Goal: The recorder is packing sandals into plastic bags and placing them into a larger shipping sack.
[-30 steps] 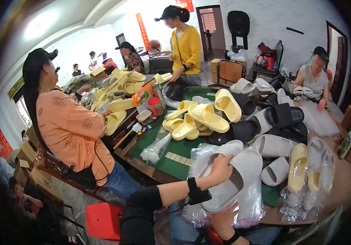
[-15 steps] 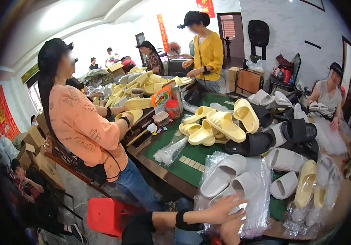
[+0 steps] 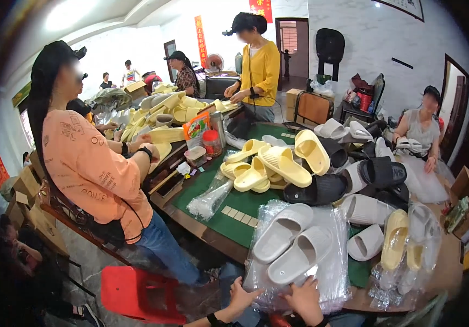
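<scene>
A pair of light grey slide slippers, one left (image 3: 281, 233) and one right (image 3: 303, 255), lies side by side on a stack of clear plastic bags (image 3: 330, 286) at the table's near edge. My left hand (image 3: 243, 297) is at the stack's near left corner, fingers spread and holding nothing. Just below the near end of the right slipper, my right hand (image 3: 304, 301) rests at the bags' front edge with thumb and fingers apart. Neither hand grips a slipper.
Beyond are piled yellow slippers (image 3: 275, 163) and black ones (image 3: 316, 188). Bagged slippers (image 3: 421, 240) lie to the right. Left of me stand a red plastic stool (image 3: 131, 294) and a co-worker in an orange shirt (image 3: 92, 169). More people work around the table.
My hands were together over the near part of the slippers; now they are apart, the left one further left. Both slippers now show uncovered. The whole view has shifted slightly.
</scene>
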Tool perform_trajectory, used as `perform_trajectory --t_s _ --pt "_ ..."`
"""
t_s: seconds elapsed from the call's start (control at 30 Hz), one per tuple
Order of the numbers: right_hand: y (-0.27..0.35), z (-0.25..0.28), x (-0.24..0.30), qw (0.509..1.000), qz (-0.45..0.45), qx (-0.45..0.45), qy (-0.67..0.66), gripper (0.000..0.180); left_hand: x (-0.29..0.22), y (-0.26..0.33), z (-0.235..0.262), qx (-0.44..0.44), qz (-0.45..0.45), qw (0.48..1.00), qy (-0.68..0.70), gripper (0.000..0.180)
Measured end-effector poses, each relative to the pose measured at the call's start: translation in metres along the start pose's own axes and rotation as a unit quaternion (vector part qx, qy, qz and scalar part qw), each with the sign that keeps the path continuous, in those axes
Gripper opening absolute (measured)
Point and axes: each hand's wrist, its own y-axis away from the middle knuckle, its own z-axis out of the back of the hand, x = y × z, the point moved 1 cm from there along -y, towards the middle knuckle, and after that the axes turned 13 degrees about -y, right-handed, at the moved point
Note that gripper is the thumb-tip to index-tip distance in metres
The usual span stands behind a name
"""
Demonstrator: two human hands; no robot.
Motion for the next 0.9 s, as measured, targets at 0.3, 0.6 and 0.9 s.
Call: perform_trajectory --t_s 0.3,0.6,0.9 --pt "0.018 0.019 -0.023 0.988 0.141 -0.062 -0.028 0.052 0.003 -0.033 -0.003 0.257 -0.023 0.887 0.383 0.050" --pt "0.008 0.016 -0.029 0.992 0.104 -0.048 -0.043 0.047 0.005 -0.030 0.006 0.468 0.105 0.787 0.387 0.038" --pt "0.020 0.029 -0.020 0.982 0.150 -0.080 -0.079 0.046 -0.033 -0.023 0.033 0.293 -0.035 0.892 0.344 0.029"
